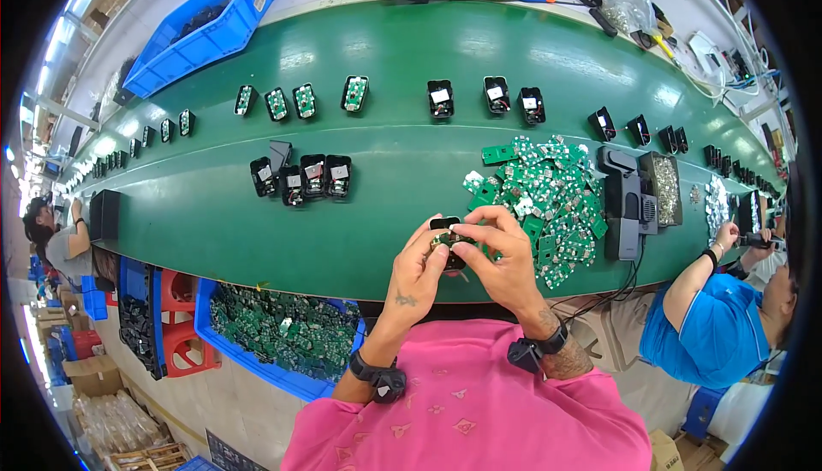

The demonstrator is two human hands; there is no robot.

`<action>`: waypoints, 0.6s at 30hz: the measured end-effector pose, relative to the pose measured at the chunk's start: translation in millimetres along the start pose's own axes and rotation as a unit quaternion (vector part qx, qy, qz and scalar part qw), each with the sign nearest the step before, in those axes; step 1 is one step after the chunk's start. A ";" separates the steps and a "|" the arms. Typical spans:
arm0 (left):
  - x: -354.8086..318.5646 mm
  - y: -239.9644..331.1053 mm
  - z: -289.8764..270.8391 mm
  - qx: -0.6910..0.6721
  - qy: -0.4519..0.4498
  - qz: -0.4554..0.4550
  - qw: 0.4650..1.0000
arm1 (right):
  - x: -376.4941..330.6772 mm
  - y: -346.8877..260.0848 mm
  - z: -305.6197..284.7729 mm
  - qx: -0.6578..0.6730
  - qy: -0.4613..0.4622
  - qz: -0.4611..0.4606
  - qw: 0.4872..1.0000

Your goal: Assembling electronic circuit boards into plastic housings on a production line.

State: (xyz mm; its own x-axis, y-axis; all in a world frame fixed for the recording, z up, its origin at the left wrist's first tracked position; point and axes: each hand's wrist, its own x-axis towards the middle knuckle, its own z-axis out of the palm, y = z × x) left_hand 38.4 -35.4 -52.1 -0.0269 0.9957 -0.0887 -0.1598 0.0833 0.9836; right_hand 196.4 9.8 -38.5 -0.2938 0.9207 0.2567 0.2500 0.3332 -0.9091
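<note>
Both hands meet over the near edge of the green bench, closed on a small black plastic housing [444,223]. My left hand [414,272] grips its left side, with the thumb on the front. My right hand [505,259] presses fingertips and thumb to its right side and top. Part of a green circuit board seems to show between the fingers, though they hide most of it. Just right of my right hand lies a heap of loose green circuit boards [561,205]. Left of my hands stands a cluster of open black housings [314,176] with white-topped parts inside.
Along the green bench [385,51] runs a row of black housings [355,94], some with boards in them. A dark grey device [622,205] and a tray of small parts [665,184] stand right. A blue bin of boards [204,321] sits below left. A co-worker in blue [711,334] works at right.
</note>
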 end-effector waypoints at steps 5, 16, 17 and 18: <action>0.6 -5.7 0.5 0.008 0.003 -0.035 0.999 | 0.1 3.0 -0.3 -0.040 0.021 -0.015 0.999; 2.3 -6.6 11.7 0.026 0.078 0.066 0.994 | -7.3 9.5 9.4 0.129 0.005 0.122 0.984; 2.0 -3.7 16.6 -0.033 0.095 0.050 0.994 | -7.1 9.5 11.2 0.129 0.005 0.122 0.984; 1.8 -4.3 13.6 -0.033 0.095 0.050 0.994 | -6.9 10.2 13.1 0.098 0.021 0.090 0.991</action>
State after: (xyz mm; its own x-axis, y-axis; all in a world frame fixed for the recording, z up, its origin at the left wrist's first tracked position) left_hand 52.5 -33.4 -54.3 -0.2309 0.9727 -0.0251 -0.2112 -0.0249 0.9771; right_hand 188.9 4.2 -53.9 -0.2219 0.9705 0.0945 0.1102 0.1212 -0.9865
